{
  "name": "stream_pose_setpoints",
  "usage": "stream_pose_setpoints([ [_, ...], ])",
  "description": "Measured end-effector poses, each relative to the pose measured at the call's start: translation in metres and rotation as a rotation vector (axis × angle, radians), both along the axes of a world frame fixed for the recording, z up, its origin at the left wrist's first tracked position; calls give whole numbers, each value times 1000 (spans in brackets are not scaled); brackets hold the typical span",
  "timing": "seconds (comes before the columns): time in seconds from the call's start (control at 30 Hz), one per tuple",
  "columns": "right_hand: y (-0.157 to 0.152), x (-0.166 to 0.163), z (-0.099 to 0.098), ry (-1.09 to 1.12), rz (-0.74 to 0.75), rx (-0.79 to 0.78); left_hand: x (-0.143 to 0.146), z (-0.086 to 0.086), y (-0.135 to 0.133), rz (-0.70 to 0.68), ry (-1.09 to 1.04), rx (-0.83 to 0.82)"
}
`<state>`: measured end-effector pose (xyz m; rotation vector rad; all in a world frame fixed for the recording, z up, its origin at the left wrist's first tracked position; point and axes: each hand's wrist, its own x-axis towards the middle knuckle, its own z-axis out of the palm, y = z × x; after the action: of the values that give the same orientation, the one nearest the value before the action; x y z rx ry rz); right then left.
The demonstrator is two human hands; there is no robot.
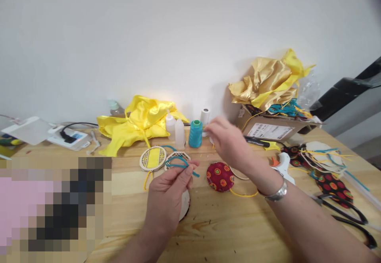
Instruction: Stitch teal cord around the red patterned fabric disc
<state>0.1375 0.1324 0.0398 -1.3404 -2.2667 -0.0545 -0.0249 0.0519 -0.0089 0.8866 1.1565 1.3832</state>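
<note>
My left hand point(169, 197) pinches a teal cord point(179, 159) between thumb and fingers, its short end sticking out to the right. Just behind the cord lies an octagonal wooden lattice frame point(177, 153), partly covered. A pale disc point(185, 205) shows beside the left hand, mostly hidden by it. My right hand point(228, 142) is above the table, its fingertips close to a teal thread spool point(195, 134). Motion smears its fingers, so I cannot tell whether they hold anything. Below it lies a red flower-patterned fabric disc point(220, 177) with a yellow cord.
An oval lattice frame point(153, 158), white bottles point(179, 134) and yellow satin point(139, 116) stand left of centre. At right are a cardboard box point(264, 126) topped with gold cloth, a white glue gun point(285, 166) and black-handled scissors point(347, 211). The lower left is pixelated.
</note>
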Motion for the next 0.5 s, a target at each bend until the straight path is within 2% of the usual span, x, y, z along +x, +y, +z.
stream_pose_setpoints([
  [0.1,-9,1,-12,-86,-1,-200,2,6,-3,-122,166,-78],
  [0.17,-20,4,-15,-9,-12,-278,4,9,-5,-213,235,-116],
  [0.2,-26,6,-16,82,13,-387,5,10,-6,-258,261,-132],
  [0.33,-48,9,-22,598,264,-1015,10,7,-9,-448,348,-158],
  [0.37,-52,8,-26,683,299,-1110,12,5,-10,-495,368,-158],
  [0.43,-57,4,-33,816,300,-1210,13,2,-11,-555,406,-174],
  [0.5,-59,2,-39,926,257,-1224,15,0,-11,-592,426,-215],
])
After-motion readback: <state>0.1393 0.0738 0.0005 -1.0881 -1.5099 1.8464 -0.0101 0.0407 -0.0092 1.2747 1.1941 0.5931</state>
